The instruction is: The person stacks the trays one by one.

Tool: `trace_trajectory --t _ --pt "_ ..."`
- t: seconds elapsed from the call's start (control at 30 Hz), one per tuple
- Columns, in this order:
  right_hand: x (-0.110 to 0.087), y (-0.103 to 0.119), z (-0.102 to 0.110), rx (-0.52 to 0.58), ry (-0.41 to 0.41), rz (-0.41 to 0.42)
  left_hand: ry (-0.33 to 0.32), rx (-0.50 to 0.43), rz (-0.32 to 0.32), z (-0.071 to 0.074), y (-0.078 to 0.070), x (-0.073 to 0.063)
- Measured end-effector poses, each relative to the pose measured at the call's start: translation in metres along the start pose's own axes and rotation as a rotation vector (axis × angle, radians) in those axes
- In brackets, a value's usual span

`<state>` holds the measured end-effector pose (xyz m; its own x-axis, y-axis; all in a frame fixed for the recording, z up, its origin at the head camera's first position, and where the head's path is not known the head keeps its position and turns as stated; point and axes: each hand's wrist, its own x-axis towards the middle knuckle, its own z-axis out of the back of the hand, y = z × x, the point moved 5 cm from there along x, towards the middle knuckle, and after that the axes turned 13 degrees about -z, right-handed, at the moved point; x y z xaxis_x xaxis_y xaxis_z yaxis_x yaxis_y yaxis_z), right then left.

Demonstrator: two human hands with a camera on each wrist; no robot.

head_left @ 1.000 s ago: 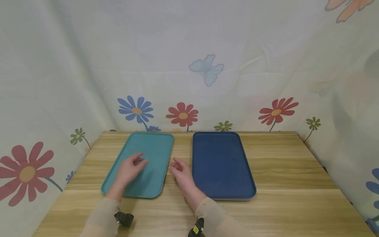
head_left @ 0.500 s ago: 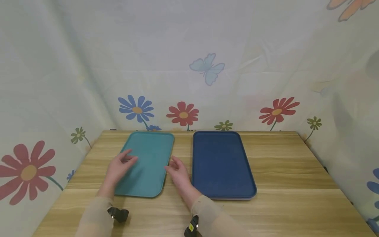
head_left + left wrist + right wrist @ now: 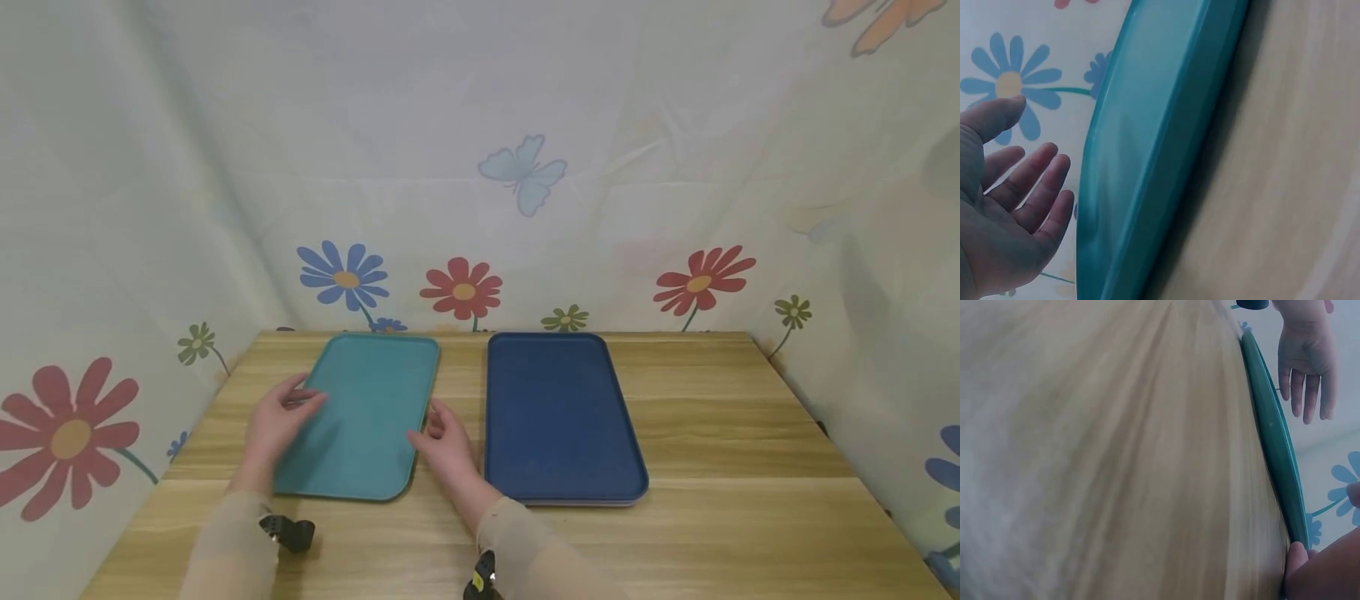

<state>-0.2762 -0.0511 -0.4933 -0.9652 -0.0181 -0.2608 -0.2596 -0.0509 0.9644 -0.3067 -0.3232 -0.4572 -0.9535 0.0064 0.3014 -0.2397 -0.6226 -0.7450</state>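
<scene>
A teal tray lies flat on the wooden table, left of the middle. Over its left edge hovers my left hand, fingers loosely bent and thumb apart from them. The left wrist view shows that hand with nothing in its grasp, beside the tray's raised rim. My right hand is at the tray's right edge, its thumb over the rim. In the right wrist view, fingertips of that hand meet the teal rim low by the tabletop.
A dark blue tray lies right of my right hand, with a pale edge showing beneath its near side. Wood tabletop extends to its right. A flower-printed cloth hangs behind the table and along both sides.
My left hand has moved left, from over the teal tray's middle to its left edge. My right hand has shifted slightly left to the tray's right edge. Both trays have stayed put.
</scene>
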Motion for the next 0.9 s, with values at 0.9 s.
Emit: trace_trajectory --t 0.9 --pt "0.004 -0.001 0.003 -0.133 0.012 -0.016 0.22 -0.119 0.16 0.021 0.053 -0.011"
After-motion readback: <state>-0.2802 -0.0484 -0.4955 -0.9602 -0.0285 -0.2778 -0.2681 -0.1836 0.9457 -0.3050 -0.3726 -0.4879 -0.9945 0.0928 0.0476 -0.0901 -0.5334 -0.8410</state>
